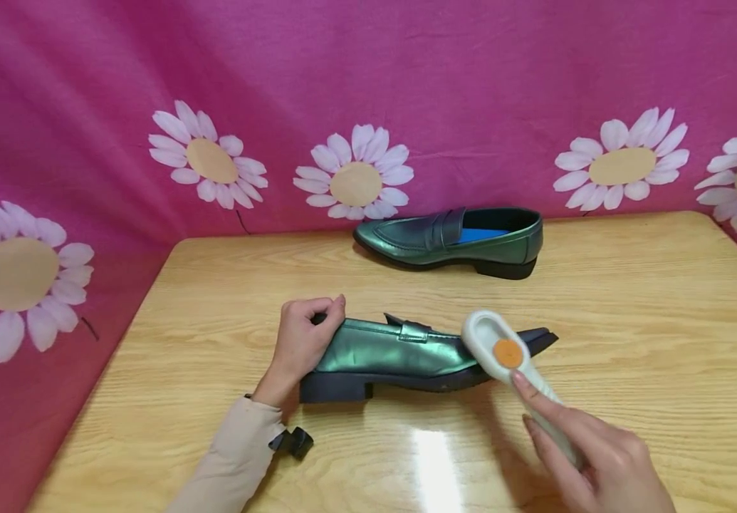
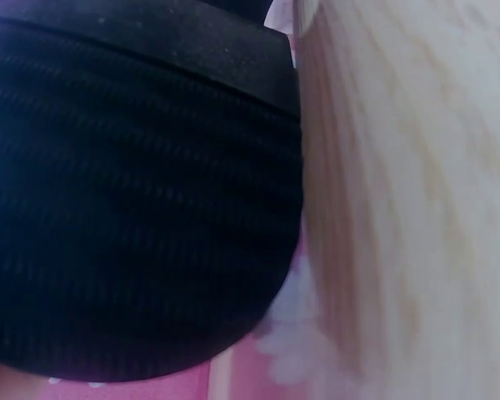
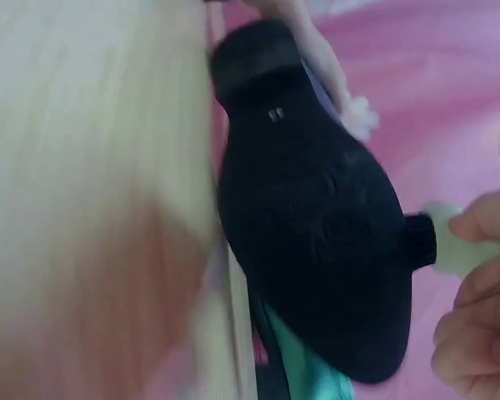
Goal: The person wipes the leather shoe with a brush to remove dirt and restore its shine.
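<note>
My left hand (image 1: 307, 338) grips a metallic green loafer (image 1: 394, 356) at the heel, thumb at the collar, and holds it up with its toe to the right. The ridged heel underside (image 2: 133, 208) fills much of the left wrist view. My right hand (image 1: 612, 456) grips a pale shoe brush (image 1: 476, 335) by its handle, forefinger just below an orange button (image 1: 508, 353). The brush head is over the front of the loafer. In the right wrist view, its dark bristles (image 3: 420, 242) meet the edge of the shoe beside the black sole (image 3: 317, 208).
A matching green loafer (image 1: 451, 239) with a blue insole stands at the back of the wooden table (image 1: 246, 285), toe to the left. A pink cloth (image 1: 471, 85) with large white flowers hangs behind and at the left.
</note>
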`<control>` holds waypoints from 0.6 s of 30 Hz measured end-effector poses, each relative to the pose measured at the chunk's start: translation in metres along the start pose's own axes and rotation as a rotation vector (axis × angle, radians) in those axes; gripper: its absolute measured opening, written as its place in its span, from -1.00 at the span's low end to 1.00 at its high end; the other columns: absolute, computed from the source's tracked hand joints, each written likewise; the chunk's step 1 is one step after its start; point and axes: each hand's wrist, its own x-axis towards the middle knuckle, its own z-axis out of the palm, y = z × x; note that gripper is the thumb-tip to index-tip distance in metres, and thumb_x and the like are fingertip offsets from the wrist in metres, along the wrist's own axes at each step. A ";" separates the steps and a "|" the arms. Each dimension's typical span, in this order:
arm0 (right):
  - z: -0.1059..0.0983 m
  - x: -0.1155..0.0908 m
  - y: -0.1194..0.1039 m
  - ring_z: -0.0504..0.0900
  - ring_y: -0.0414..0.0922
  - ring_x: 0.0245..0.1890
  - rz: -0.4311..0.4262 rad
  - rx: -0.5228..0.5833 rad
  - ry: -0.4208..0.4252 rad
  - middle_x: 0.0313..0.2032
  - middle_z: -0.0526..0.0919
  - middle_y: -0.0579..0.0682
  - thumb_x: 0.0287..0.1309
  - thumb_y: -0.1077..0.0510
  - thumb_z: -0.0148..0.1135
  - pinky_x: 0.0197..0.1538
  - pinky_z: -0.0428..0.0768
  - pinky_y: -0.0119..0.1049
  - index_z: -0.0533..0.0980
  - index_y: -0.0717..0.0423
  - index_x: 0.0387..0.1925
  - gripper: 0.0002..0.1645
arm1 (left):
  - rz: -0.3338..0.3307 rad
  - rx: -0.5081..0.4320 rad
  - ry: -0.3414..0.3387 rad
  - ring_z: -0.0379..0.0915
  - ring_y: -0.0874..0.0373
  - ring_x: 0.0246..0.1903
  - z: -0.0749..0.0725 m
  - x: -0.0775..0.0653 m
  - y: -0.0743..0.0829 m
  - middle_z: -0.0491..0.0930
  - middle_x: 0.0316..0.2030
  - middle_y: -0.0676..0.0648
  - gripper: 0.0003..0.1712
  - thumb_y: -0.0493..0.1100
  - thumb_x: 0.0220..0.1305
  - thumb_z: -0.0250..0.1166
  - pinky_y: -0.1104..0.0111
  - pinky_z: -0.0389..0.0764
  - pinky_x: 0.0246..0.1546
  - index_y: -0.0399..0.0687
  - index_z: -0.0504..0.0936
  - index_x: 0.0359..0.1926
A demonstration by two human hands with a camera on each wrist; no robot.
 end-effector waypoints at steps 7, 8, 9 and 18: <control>-0.004 0.003 0.007 0.46 -0.56 -0.53 -0.056 -0.036 0.036 -0.39 0.72 -0.13 -0.22 0.38 0.47 -0.39 0.35 -0.76 0.52 -0.14 0.19 -0.16 | 0.026 -0.012 0.005 0.00 0.33 -0.75 -0.001 -0.001 -0.001 0.09 -0.78 0.14 -0.49 -0.42 0.28 0.15 0.49 0.03 -0.61 -0.14 0.33 -0.82; -0.006 0.004 0.012 0.49 -0.61 -0.44 -0.046 -0.039 0.059 -0.25 0.73 -0.08 -0.22 0.39 0.47 -0.31 0.37 -0.76 0.53 -0.13 0.19 -0.17 | 0.025 -0.013 0.007 0.00 0.33 -0.75 -0.001 -0.001 -0.002 0.08 -0.78 0.14 -0.49 -0.42 0.28 0.15 0.49 0.03 -0.61 -0.14 0.33 -0.82; -0.008 0.006 0.016 0.51 -0.64 -0.33 -0.052 -0.036 0.089 -0.15 0.72 -0.05 -0.22 0.39 0.46 -0.21 0.37 -0.77 0.54 -0.09 0.17 -0.19 | 0.025 -0.013 0.008 0.00 0.33 -0.75 0.000 -0.001 -0.002 0.08 -0.78 0.14 -0.49 -0.43 0.28 0.15 0.49 0.03 -0.61 -0.14 0.32 -0.82; -0.005 0.002 0.013 0.39 -0.53 -0.58 -0.080 -0.005 0.029 -0.37 0.72 -0.08 -0.27 0.39 0.49 -0.47 0.36 -0.69 0.53 -0.07 0.18 -0.16 | 0.028 -0.004 0.004 0.01 0.33 -0.75 -0.001 -0.003 -0.001 0.09 -0.78 0.14 -0.50 -0.42 0.28 0.15 0.49 0.04 -0.60 -0.15 0.35 -0.81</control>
